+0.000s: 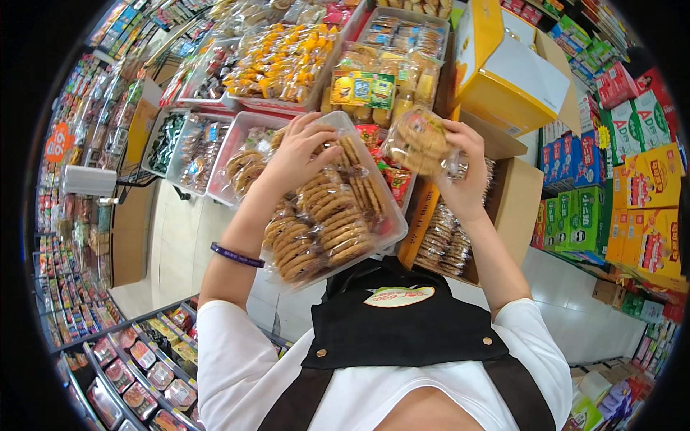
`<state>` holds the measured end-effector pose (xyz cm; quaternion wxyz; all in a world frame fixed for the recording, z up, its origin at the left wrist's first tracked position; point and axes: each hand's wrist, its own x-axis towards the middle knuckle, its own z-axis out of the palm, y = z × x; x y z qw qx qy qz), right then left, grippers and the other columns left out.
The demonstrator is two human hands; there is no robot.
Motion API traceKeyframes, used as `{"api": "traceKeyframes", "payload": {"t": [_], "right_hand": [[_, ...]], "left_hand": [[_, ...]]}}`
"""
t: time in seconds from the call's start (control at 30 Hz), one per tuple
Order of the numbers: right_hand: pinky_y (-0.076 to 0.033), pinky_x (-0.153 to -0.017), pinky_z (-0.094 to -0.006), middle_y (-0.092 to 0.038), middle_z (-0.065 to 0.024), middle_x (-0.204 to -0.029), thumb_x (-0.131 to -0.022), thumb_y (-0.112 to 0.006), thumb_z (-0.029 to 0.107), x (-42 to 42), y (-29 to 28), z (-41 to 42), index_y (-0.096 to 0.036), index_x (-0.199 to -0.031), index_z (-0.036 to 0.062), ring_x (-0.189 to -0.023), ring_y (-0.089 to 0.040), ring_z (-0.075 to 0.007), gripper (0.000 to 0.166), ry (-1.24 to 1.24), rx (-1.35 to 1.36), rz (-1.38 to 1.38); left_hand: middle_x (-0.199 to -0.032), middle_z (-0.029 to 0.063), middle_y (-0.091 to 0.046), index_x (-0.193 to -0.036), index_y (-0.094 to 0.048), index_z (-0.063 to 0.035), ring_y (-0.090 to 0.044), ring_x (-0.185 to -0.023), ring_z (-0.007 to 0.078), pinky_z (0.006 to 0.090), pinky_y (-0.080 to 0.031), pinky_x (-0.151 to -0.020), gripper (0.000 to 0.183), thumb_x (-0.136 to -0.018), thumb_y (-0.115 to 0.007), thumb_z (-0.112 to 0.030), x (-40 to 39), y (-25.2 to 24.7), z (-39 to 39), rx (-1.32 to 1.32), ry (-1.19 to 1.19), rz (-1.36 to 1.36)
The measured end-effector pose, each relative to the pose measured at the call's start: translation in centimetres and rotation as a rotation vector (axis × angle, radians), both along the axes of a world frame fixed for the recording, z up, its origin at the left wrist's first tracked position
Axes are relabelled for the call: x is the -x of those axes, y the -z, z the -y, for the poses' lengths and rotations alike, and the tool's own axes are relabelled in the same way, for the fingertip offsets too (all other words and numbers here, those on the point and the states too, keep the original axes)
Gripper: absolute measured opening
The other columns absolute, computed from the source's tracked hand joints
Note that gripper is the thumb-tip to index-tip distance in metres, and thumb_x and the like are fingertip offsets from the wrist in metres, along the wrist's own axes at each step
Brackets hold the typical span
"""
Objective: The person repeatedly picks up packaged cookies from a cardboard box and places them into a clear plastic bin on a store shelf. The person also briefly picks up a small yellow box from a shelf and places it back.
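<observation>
My right hand (464, 167) grips a clear-wrapped pack of round cookies (418, 141), raised above the right rim of a translucent plastic bin (398, 226). Rows of wrapped cookies (334, 221) stand on edge inside that bin, which tilts toward my black apron (399, 318). Over the bin's far end, my left hand (306, 148) lies on the cookie packs with bent fingers. Whether it grips one is hidden. To the right of the bin, below my right hand, an open cardboard carton (509, 215) holds more wrapped cookies (444, 237).
Bins of yellow-wrapped snacks (288, 62) and packaged cakes (401, 70) fill the display beyond. A yellow and white box (509, 81) stands at far right. Stocked shelves (81, 215) line the left side, and stacked drink cartons (647, 215) the right. Packaged food trays (143, 372) sit lower left.
</observation>
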<state>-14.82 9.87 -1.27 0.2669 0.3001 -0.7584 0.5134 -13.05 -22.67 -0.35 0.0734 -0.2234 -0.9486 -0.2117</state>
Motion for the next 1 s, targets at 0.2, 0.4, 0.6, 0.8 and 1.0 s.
{"api": "traceKeyframes", "payload": {"t": [0.2, 0.4, 0.6, 0.8, 1.0], "right_hand": [[-0.052, -0.086, -0.0311, -0.060, -0.0134, -0.111, -0.078, -0.087, 0.017, 1.7, 2.5, 9.4, -0.046, -0.114, -0.0010, -0.099, -0.061, -0.0178, 0.058, -0.049, 0.513, 0.534], [-0.051, -0.084, -0.0390, -0.062, -0.0187, -0.107, -0.073, -0.088, 0.024, 2.7, 4.1, 15.7, -0.044, -0.115, -0.0009, -0.097, -0.065, -0.0290, 0.065, 0.094, 0.282, 0.517], [-0.049, -0.084, -0.0469, -0.060, -0.0252, -0.101, -0.074, -0.084, 0.022, 1.8, 5.0, 16.2, -0.041, -0.117, -0.0026, -0.098, -0.061, -0.0405, 0.066, 0.091, -0.008, 0.461], [-0.043, -0.100, -0.0519, -0.048, -0.0283, -0.131, -0.082, -0.076, 0.027, 1.2, 4.9, 13.2, -0.043, -0.131, -0.0037, -0.117, -0.052, -0.0464, 0.066, -0.041, -0.332, 0.542], [-0.047, -0.102, -0.0469, -0.033, -0.0286, -0.151, -0.094, -0.064, 0.025, -0.9, 7.5, 8.6, -0.035, -0.145, -0.0012, -0.126, -0.052, -0.0449, 0.064, -0.127, -0.238, 0.499]], "left_hand": [[-0.130, 0.0141, -0.059, -0.120, -0.064, -0.0025, -0.044, -0.135, 0.0339, 0.0502, -0.031, -0.116, 0.039, -0.094, -0.066, -0.032, -0.2, 0.1, 0.4, 0.004, 0.074, -0.069], [-0.131, 0.0157, -0.057, -0.123, -0.062, -0.0017, -0.052, -0.126, 0.0371, 0.0458, -0.042, -0.108, 0.042, -0.089, -0.074, -0.024, -1.0, -0.4, 0.9, -0.084, -0.021, -0.028], [-0.142, 0.0187, -0.048, -0.138, -0.052, -0.0071, -0.049, -0.130, 0.0386, 0.0461, -0.044, -0.105, 0.059, -0.088, -0.074, -0.030, -0.6, -1.7, -0.6, -0.334, -0.130, -0.168], [-0.145, 0.0160, -0.047, -0.133, -0.062, -0.0171, -0.036, -0.140, 0.0407, 0.0512, -0.032, -0.115, 0.044, -0.092, -0.068, -0.033, 2.8, 0.1, -2.5, 0.018, -0.004, -0.111], [-0.152, 0.0089, -0.045, -0.131, -0.063, -0.0163, -0.030, -0.145, 0.0376, 0.0501, -0.029, -0.117, 0.038, -0.095, -0.062, -0.025, 3.2, 0.1, -1.7, 0.090, 0.009, 0.002]]}}
